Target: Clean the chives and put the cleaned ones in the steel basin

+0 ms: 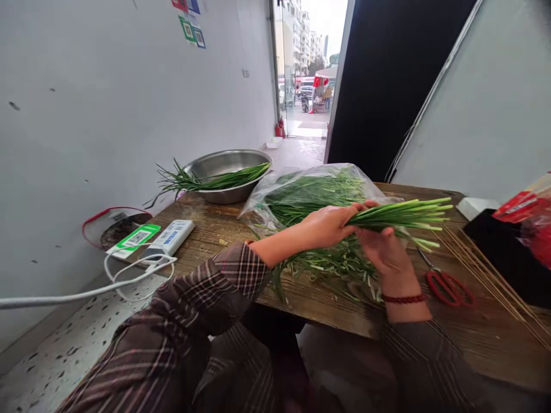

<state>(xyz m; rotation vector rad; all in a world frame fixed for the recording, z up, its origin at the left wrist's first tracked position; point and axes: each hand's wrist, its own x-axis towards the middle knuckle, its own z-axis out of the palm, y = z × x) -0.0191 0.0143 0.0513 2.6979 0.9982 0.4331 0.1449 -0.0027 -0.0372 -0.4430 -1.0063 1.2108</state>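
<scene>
A bunch of garlic chives [400,215] lies level above the table, its pale cut stems pointing right. My left hand [329,225] is closed around its left part. Beneath the bunch my right hand [383,249], with a red bracelet at its wrist, cups the stems; some of its fingers are hidden behind them. Under both hands, loose chive leaves and trimmings [331,261] are scattered on the wooden table [215,229]. Just behind, a clear plastic bag [314,178] holds a large heap of chives. Red-handled scissors [450,287] rest right of my right hand.
At the back left a steel basin [228,158] holds more chives, their leaf tips hanging over its rim. A white power strip [172,236] with a cable and a green QR card [138,240] lie at the left edge. Thin wooden sticks [477,269] and a black box [508,252] are on the right.
</scene>
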